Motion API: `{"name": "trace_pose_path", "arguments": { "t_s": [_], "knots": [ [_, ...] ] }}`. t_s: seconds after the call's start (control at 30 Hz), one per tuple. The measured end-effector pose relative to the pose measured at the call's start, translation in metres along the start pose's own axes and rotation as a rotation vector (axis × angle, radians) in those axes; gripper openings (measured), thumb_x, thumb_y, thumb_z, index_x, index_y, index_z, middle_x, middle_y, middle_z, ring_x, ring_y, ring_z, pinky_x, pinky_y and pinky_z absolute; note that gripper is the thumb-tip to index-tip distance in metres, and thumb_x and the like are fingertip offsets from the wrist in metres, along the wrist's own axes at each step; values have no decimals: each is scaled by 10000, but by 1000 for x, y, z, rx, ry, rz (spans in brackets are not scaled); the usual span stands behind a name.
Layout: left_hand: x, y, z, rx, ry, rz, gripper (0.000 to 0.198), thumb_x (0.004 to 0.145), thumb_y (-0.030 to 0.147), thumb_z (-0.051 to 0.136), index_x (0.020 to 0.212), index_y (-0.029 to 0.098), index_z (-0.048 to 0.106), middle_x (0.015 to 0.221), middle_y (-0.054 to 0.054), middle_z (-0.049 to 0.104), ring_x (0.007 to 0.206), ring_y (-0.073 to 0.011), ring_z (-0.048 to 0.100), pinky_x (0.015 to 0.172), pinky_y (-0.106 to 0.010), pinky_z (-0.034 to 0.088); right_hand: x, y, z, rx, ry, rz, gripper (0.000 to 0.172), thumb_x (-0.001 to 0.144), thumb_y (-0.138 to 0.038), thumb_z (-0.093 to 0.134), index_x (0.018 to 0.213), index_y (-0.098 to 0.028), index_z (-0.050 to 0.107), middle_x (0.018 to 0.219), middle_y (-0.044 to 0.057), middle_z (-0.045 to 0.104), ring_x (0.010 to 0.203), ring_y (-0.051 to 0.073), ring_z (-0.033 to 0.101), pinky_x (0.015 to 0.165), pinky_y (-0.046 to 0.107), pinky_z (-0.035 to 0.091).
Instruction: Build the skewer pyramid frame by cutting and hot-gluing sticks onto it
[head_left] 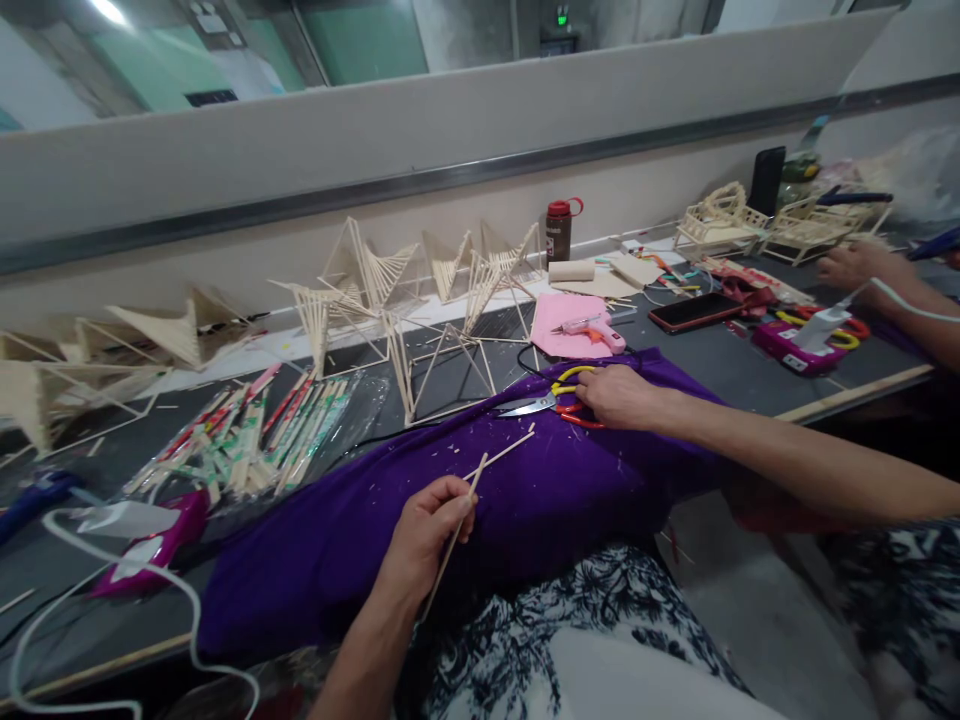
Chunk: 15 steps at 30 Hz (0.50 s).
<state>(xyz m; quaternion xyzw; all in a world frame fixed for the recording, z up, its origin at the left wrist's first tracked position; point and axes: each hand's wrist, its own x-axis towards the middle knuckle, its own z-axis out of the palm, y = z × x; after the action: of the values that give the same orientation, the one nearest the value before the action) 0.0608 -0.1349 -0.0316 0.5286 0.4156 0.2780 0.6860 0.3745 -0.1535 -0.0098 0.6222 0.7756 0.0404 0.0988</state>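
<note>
My left hand point(433, 525) pinches a thin wooden stick point(448, 560), which slants down toward my lap. On the purple cloth point(300, 560) in front of me, my right hand point(619, 396) has its fingers closed at the handles of the scissors point(534, 404). One handle is yellow, the other red, and the blades point left, slightly apart. Just beyond my left hand, another thin stick point(510, 449) lies on the cloth among small wood scraps. A pink glue gun point(589, 330) rests on a pink sheet point(551, 312) beyond my right hand.
Stick-built frames point(375, 270) stand along the back wall. Packaged chopsticks point(255, 430) lie left of centre. A magenta power strip point(157, 545) with a white cable sits at left, another point(799, 345) at right. A phone point(703, 312) and bottle point(559, 232) are farther back. A co-worker's hand point(862, 268) is at far right.
</note>
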Motion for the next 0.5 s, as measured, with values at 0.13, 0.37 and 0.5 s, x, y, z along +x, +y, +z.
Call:
{"name": "trace_pose_path", "arguments": {
  "t_s": [0.13, 0.37, 0.5],
  "knots": [
    [2, 2, 1, -63, 28, -12, 195, 631, 308, 696, 649, 160, 570, 476, 50, 460, 445, -77, 392, 466, -209, 359, 0, -2, -3, 30, -29, 29, 303, 811, -289, 466, 970, -96, 636, 969, 168, 643, 737, 221, 624, 570, 279, 380],
    [2, -5, 2, -22, 8, 29, 148, 669, 269, 690, 671, 165, 583, 530, 43, 508, 487, -76, 435, 496, -201, 397, -14, 25, -26, 305, 7, 177, 254, 831, -228, 390, 946, -187, 613, 831, 69, 680, 729, 189, 610, 604, 261, 371],
    [-4, -8, 7, 21, 35, 43, 127, 683, 260, 669, 673, 160, 590, 515, 39, 514, 451, -75, 447, 470, -200, 387, -30, 23, -11, 424, 45, 24, 268, 849, -348, 409, 975, -213, 604, 927, 68, 661, 785, 200, 608, 683, 296, 424]
  ]
}}
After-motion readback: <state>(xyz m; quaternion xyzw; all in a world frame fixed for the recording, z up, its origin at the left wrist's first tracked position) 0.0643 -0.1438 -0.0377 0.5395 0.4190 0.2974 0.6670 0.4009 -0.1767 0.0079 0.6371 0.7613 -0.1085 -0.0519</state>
